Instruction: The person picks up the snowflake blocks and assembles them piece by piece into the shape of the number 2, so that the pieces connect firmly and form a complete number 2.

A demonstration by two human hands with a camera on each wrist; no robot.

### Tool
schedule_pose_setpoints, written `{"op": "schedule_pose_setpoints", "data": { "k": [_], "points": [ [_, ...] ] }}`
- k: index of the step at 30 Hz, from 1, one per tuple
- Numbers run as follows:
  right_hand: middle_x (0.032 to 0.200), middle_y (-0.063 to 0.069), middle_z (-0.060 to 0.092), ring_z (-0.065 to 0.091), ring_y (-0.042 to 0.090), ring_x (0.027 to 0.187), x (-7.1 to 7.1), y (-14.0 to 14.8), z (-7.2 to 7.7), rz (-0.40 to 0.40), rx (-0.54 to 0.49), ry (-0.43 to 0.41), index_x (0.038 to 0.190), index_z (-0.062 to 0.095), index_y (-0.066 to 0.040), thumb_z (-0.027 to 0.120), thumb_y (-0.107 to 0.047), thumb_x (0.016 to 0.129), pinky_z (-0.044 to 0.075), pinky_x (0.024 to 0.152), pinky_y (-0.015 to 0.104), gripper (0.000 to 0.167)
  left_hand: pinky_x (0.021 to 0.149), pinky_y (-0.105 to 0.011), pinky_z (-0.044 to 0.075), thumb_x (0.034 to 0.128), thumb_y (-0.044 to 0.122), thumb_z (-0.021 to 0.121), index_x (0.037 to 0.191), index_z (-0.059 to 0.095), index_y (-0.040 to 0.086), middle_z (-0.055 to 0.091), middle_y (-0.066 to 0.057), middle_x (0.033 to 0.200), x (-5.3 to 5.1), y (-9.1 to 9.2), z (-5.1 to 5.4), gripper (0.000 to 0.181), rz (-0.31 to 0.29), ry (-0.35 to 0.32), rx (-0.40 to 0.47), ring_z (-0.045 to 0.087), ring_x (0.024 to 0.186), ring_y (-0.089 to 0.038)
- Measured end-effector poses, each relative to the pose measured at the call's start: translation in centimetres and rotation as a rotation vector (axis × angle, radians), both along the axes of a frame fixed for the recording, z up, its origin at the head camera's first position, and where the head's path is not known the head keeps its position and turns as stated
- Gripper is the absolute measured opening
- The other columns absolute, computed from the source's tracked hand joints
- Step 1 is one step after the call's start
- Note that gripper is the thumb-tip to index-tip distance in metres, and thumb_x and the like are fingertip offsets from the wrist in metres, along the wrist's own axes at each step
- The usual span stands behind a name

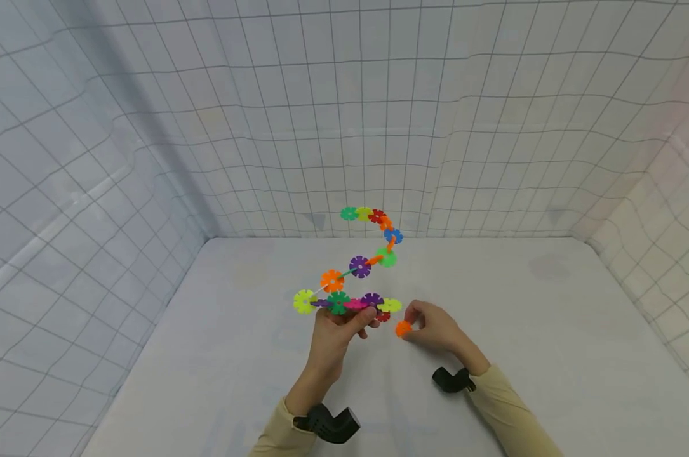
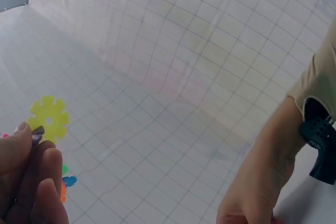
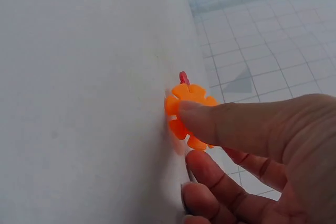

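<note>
A curving chain of interlocked plastic snowflake discs in several colours stretches ahead of my left hand [image 1: 335, 339]. That hand pinches a purple snowflake disc [image 1: 371, 301] near the chain's right end. Beside it a yellow snowflake disc [image 2: 49, 120] sticks out past the fingertips, and a red snowflake disc [image 1: 383, 316] shows just below. At the far end of the chain is a green snowflake disc [image 1: 348, 214]. To the right, my right hand [image 1: 435, 327] holds an orange snowflake disc [image 3: 185, 114] between thumb and fingers, apart from the chain.
A white table surface [image 1: 550, 330] lies under both hands. White grid-patterned sheeting [image 1: 390, 127] rises behind and at both sides. Each wrist wears a black camera mount, one on the left [image 1: 334, 424] and one on the right [image 1: 453, 379].
</note>
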State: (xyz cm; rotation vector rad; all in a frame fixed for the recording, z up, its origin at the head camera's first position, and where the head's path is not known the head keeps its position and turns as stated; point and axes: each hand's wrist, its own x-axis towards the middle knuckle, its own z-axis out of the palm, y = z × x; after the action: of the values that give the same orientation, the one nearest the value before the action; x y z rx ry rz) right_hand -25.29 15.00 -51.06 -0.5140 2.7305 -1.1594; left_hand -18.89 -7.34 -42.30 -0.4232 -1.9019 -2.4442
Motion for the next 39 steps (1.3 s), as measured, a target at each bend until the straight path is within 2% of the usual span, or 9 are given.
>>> {"op": "schedule_pose_setpoints", "data": {
  "k": [6, 10, 14, 19, 23, 25, 28, 31, 39],
  "points": [
    [0.075, -0.002, 0.056, 0.051, 0.015, 0.066, 0.7, 0.3, -0.2, 0.027, -0.157, -0.058, 0.087, 0.059, -0.008, 0.073, -0.011, 0.082, 0.044, 0.06, 0.027, 0.016, 0.057, -0.025, 0.048, 0.0875, 0.006, 0.068, 0.103, 0.061, -0.005, 0.07, -0.014, 0.084, 0.0, 0.0, 0.0, 0.021, -0.006, -0.002, 0.022, 0.066, 0.07, -0.019],
    [0.076, -0.001, 0.057, 0.053, 0.015, 0.066, 1.1, 0.3, 0.2, 0.019, -0.204, -0.069, 0.089, 0.058, -0.007, 0.074, -0.012, 0.083, 0.045, 0.06, 0.026, 0.017, 0.057, -0.025, 0.048, 0.0877, 0.007, 0.068, 0.105, 0.061, -0.003, 0.071, -0.007, 0.084, 0.0, 0.0, 0.0, 0.021, -0.017, 0.007, 0.025, 0.066, 0.071, -0.019],
    [0.078, 0.002, 0.06, 0.057, 0.024, 0.068, 1.7, 0.4, 1.7, 0.001, -0.278, -0.07, 0.094, 0.058, -0.006, 0.072, -0.013, 0.085, 0.048, 0.058, 0.03, 0.017, 0.057, -0.025, 0.048, 0.0872, 0.007, 0.069, 0.103, 0.061, -0.005, 0.07, -0.009, 0.083, 0.1, 0.0, 0.1, 0.021, -0.015, 0.013, 0.026, 0.066, 0.07, -0.019],
    [0.085, 0.011, 0.064, 0.058, 0.042, 0.074, 2.6, 0.7, 4.6, -0.006, -0.455, -0.093, 0.101, 0.055, -0.002, 0.067, -0.014, 0.09, 0.052, 0.06, 0.04, 0.02, 0.057, -0.025, 0.048, 0.0866, 0.006, 0.069, 0.098, 0.063, -0.01, 0.07, -0.008, 0.078, 0.0, -0.1, 0.2, 0.021, -0.006, 0.019, 0.021, 0.066, 0.069, -0.019],
    [0.091, 0.016, 0.064, 0.059, 0.038, 0.072, 3.6, 0.8, 6.6, -0.018, -0.563, -0.082, 0.104, 0.054, 0.0, 0.065, -0.015, 0.091, 0.052, 0.062, 0.035, 0.022, 0.057, -0.025, 0.048, 0.0871, 0.006, 0.068, 0.099, 0.063, -0.011, 0.07, -0.005, 0.077, 0.0, -0.2, 0.2, 0.022, -0.006, 0.025, 0.014, 0.066, 0.069, -0.018],
    [0.091, 0.016, 0.063, 0.06, 0.032, 0.069, 4.0, 0.8, 7.3, -0.022, -0.599, -0.071, 0.105, 0.054, -0.001, 0.065, -0.015, 0.092, 0.051, 0.061, 0.032, 0.022, 0.057, -0.025, 0.048, 0.087, 0.006, 0.068, 0.098, 0.063, -0.011, 0.07, -0.009, 0.078, 0.0, -0.2, 0.2, 0.021, -0.006, 0.025, 0.015, 0.066, 0.07, -0.018],
    [0.09, 0.017, 0.062, 0.059, 0.024, 0.065, 4.7, 0.8, 8.2, -0.018, -0.653, -0.052, 0.106, 0.054, 0.0, 0.064, -0.013, 0.092, 0.051, 0.06, 0.03, 0.022, 0.057, -0.025, 0.049, 0.0864, 0.006, 0.069, 0.096, 0.065, -0.007, 0.068, -0.021, 0.081, 0.0, -0.2, 0.2, 0.017, -0.005, 0.017, 0.022, 0.067, 0.07, -0.018],
    [0.09, 0.02, 0.06, 0.058, 0.024, 0.062, 5.4, 0.6, 9.0, -0.001, -0.702, -0.026, 0.107, 0.054, 0.001, 0.062, -0.01, 0.093, 0.051, 0.058, 0.029, 0.02, 0.057, -0.025, 0.049, 0.086, 0.007, 0.07, 0.095, 0.067, -0.001, 0.064, -0.032, 0.086, 0.1, -0.2, 0.2, 0.012, -0.005, 0.011, 0.029, 0.067, 0.07, -0.019],
    [0.079, 0.019, 0.058, 0.057, 0.024, 0.059, 6.9, 0.2, 10.9, 0.049, -0.758, 0.009, 0.11, 0.057, 0.003, 0.059, -0.007, 0.094, 0.05, 0.056, 0.03, 0.019, 0.057, -0.025, 0.049, 0.0859, 0.006, 0.07, 0.095, 0.067, 0.001, 0.063, -0.034, 0.087, 0.2, -0.2, 0.2, 0.011, -0.014, 0.005, 0.035, 0.067, 0.069, -0.019]
  ]
}}
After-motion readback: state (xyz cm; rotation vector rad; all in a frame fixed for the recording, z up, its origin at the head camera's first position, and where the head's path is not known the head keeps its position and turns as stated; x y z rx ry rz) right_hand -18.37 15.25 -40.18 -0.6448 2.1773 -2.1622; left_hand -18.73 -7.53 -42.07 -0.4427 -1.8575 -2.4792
